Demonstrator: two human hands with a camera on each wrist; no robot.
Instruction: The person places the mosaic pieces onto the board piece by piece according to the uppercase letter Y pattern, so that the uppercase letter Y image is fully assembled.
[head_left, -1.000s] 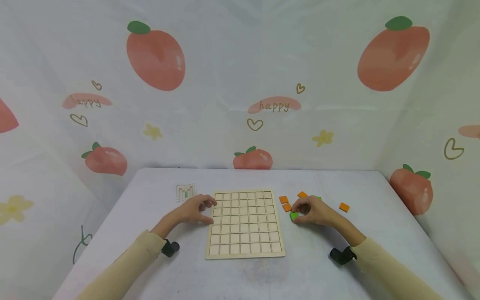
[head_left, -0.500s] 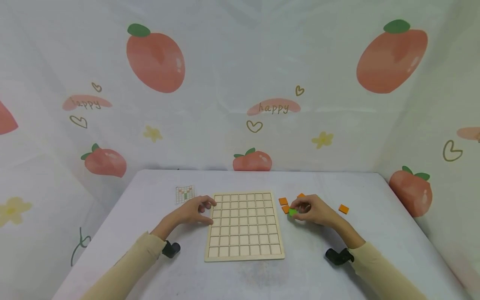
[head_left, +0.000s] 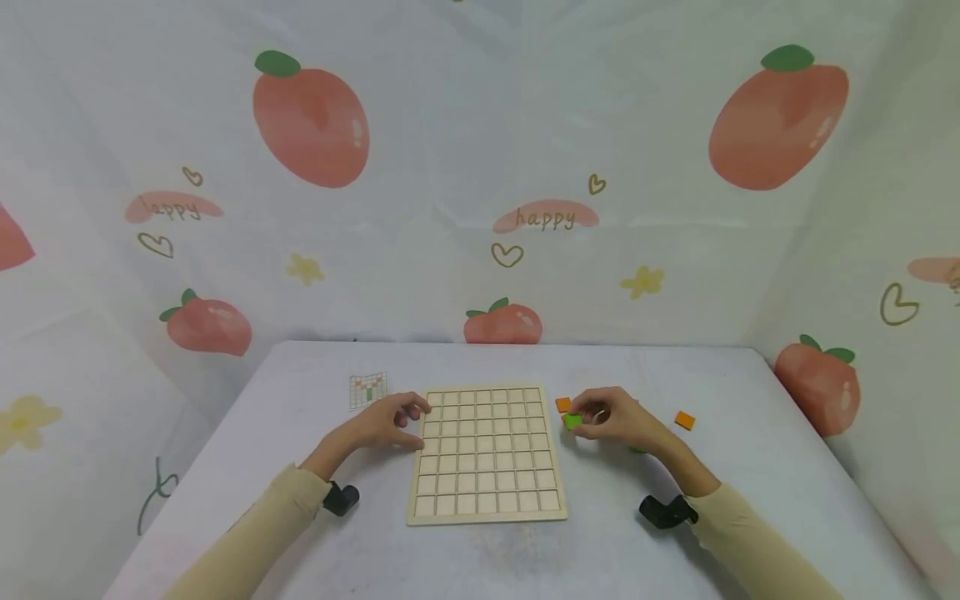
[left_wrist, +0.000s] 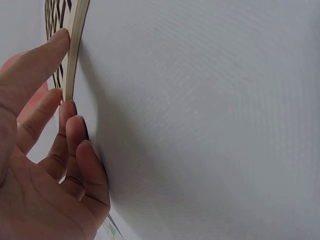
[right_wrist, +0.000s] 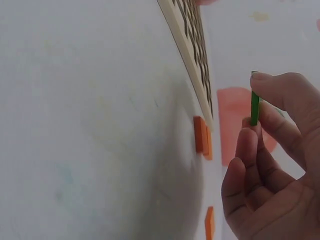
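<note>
My right hand point(head_left: 613, 415) pinches a small green square tile point(head_left: 573, 422) between thumb and fingertips, just right of the wooden grid board. In the right wrist view the tile point(right_wrist: 255, 107) is held edge-on, raised off the table. The pale board point(head_left: 487, 458) lies flat mid-table, its square cells bare. At its left edge rests my left hand point(head_left: 386, 421), thumb and forefinger spread apart along the rim. The left wrist view has the thumb point(left_wrist: 47, 52) over the board's edge point(left_wrist: 75, 50), with the other fingers loosely bent beside it.
An orange tile point(head_left: 563, 405) lies close to the board's right side, another partly behind the green one. A further orange tile point(head_left: 684, 420) sits farther right. A sliver of green point(head_left: 637, 450) shows beneath the right wrist. A small printed grid card point(head_left: 367, 390) lies back left.
My right hand has lifted the green tile from the table and carried it left toward the board, now overlapping an orange tile. The left hand stays at the board's edge.
</note>
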